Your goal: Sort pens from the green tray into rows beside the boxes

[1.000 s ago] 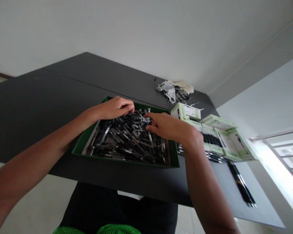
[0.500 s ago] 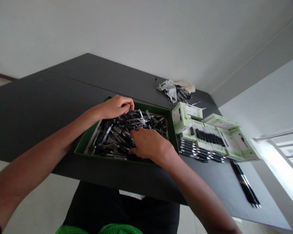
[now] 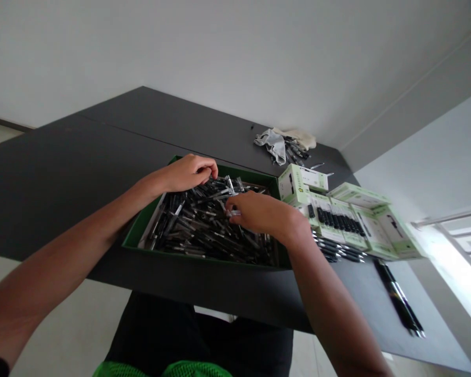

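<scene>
A green box (image 3: 135,230) full of loose black and clear pens (image 3: 204,222) lies on the dark table before me. Over its back left part, my left hand (image 3: 192,173) hangs with curled fingers; whatever they may hold is hidden. My right hand (image 3: 261,212) is in the right half of the box, just above the pile. Its thumb and fingers close on a pen, whose clear end shows at the fingertips. More pens lie beneath and around both hands.
Right of the box stand pale green and white cartons (image 3: 294,186), with a row of black pens (image 3: 339,221) and stacked pens (image 3: 341,251) by them. Large black pens (image 3: 400,298) lie at the right. Gloves (image 3: 272,144) rest on more pens near the wall.
My right hand has moved right and back over the pile, and a clear pen end now shows between its fingers. My left hand has hardly moved.
</scene>
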`<state>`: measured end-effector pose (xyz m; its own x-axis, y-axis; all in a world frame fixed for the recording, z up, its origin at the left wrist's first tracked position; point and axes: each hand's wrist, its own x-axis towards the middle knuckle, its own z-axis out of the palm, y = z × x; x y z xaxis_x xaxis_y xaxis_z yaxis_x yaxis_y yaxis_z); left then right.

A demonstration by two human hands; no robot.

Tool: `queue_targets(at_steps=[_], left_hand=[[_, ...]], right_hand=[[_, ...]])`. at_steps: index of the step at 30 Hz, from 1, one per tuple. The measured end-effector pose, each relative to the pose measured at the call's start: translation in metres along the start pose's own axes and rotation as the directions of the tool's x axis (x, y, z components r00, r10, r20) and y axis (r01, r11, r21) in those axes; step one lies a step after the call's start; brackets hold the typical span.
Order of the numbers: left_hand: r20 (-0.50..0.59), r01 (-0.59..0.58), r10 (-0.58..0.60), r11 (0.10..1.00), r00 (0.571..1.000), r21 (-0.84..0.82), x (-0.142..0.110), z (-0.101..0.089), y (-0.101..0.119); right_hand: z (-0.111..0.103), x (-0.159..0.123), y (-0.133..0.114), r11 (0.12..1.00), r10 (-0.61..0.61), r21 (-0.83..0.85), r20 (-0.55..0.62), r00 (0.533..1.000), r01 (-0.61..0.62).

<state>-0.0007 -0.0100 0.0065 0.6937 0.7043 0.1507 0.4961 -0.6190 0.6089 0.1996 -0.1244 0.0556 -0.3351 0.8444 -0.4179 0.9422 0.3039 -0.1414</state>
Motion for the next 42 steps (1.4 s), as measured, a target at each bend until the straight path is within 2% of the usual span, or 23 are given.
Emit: queue_targets(at_steps=[4, 10, 16, 18, 22, 27, 29, 32, 35, 38, 40, 42], left_hand=[[0.005, -0.002, 0.002, 1.0, 1.0, 0.0, 0.0, -0.001, 0.0], [0.047, -0.023, 0.023, 1.0, 0.999, 0.015, 0.001, 0.0, -0.001], [0.111, -0.076, 0.074, 0.997, 0.991, 0.014, 0.0, 0.0, -0.003], [0.135, -0.084, 0.082, 0.996, 0.987, 0.008, 0.0, 0.0, -0.004], [0.156, -0.063, 0.056, 0.997, 0.986, 0.037, 0.001, 0.0, -0.007], [0.158, -0.07, 0.063, 0.997, 0.986, 0.042, 0.002, 0.001, -0.007], [0.154, -0.069, 0.061, 0.997, 0.986, 0.044, 0.002, 0.0, -0.007], [0.147, -0.077, 0.068, 0.995, 0.987, 0.057, 0.002, 0.0, -0.006], [0.126, -0.09, 0.082, 0.994, 0.989, 0.066, 0.002, 0.0, -0.006], [0.058, -0.085, 0.08, 0.993, 0.995, 0.078, 0.002, 0.0, -0.007], [-0.007, -0.071, 0.072, 0.995, 0.997, 0.071, 0.002, 0.001, -0.008], [-0.058, -0.064, 0.067, 0.997, 0.996, 0.049, 0.002, 0.001, -0.009]], right_hand=[[-0.009, -0.001, 0.011, 0.997, -0.001, 0.079, -0.059, 0.998, 0.006], [-0.02, -0.011, 0.018, 0.99, 0.045, 0.134, -0.073, 0.996, -0.035], [-0.026, -0.013, 0.034, 0.993, 0.002, 0.114, -0.264, 0.964, 0.029], [-0.027, -0.013, 0.036, 0.995, 0.022, 0.099, -0.245, 0.969, 0.002], [-0.024, -0.013, 0.034, 0.991, 0.121, 0.066, -0.081, 0.989, -0.116], [-0.016, -0.006, 0.019, 0.95, 0.309, -0.051, -0.003, 0.951, -0.309], [-0.014, -0.003, 0.014, 0.94, 0.335, -0.072, 0.012, 0.942, -0.334], [-0.014, 0.001, 0.013, 0.969, 0.246, -0.051, 0.033, 0.969, -0.244], [-0.017, 0.003, 0.019, 0.997, 0.063, 0.046, 0.042, 0.997, -0.065], [-0.022, 0.001, 0.024, 0.986, -0.061, 0.16, 0.044, 0.997, 0.053], [-0.026, -0.003, 0.028, 0.985, -0.031, 0.169, 0.045, 0.998, 0.023], [-0.028, -0.009, 0.032, 0.989, 0.069, 0.126, 0.027, 0.997, -0.072]])
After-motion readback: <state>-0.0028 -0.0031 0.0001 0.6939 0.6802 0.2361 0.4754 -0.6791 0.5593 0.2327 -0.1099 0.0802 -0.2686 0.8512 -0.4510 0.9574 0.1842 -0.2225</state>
